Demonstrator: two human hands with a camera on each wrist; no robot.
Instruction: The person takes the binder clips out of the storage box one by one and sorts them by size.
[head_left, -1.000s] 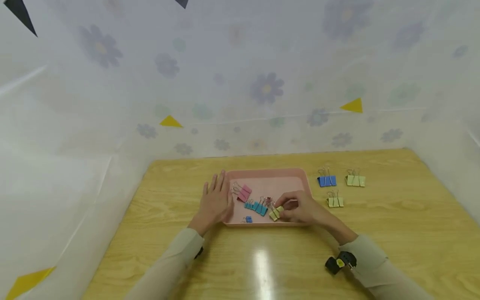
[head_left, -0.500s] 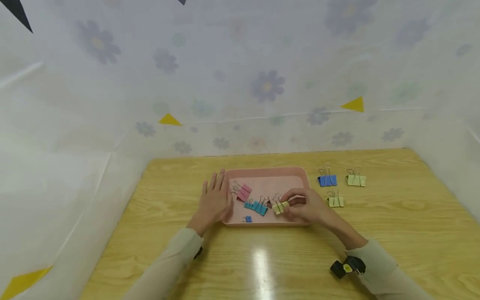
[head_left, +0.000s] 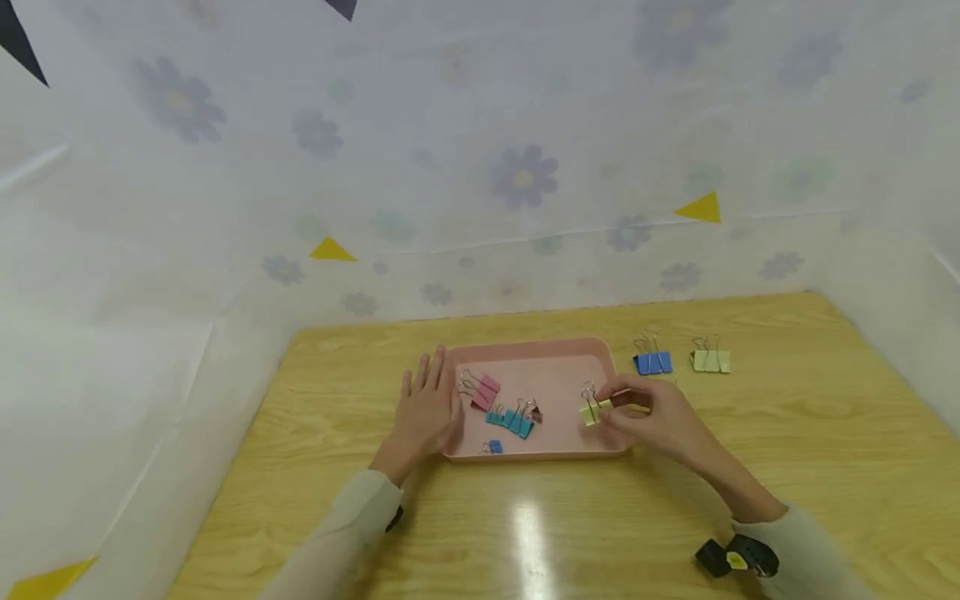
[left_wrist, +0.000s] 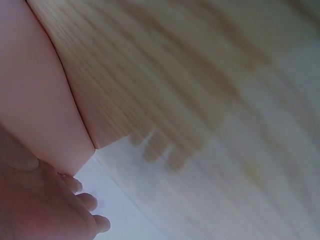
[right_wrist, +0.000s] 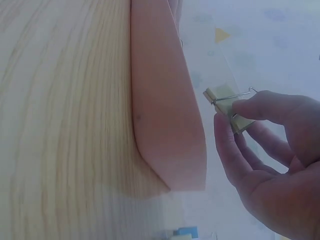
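My right hand (head_left: 660, 421) pinches a pale yellow binder clip (head_left: 592, 412) between thumb and fingers, over the right side of the pink tray (head_left: 558, 372). The right wrist view shows this yellow clip (right_wrist: 225, 97) raised above the tray's wall (right_wrist: 167, 100). Fingers straight, my left hand (head_left: 423, 417) rests against the tray's left edge. Inside the tray lie a pink binder clip (head_left: 483, 390), a larger teal clip (head_left: 518, 423), a smaller teal clip (head_left: 495, 416), a small dark red clip (head_left: 536, 413) and a tiny blue clip (head_left: 495, 447).
On the wooden table (head_left: 780, 433), right of the tray, stand a blue binder clip (head_left: 654, 362) and a pale green-yellow clip (head_left: 711, 361). A flowered white sheet (head_left: 450, 192) surrounds the table at the back and sides.
My right hand has lifted the yellow clip and carried it right, toward the tray's right wall. It now covers a yellow clip seen earlier on the table. My left hand stays at the tray.
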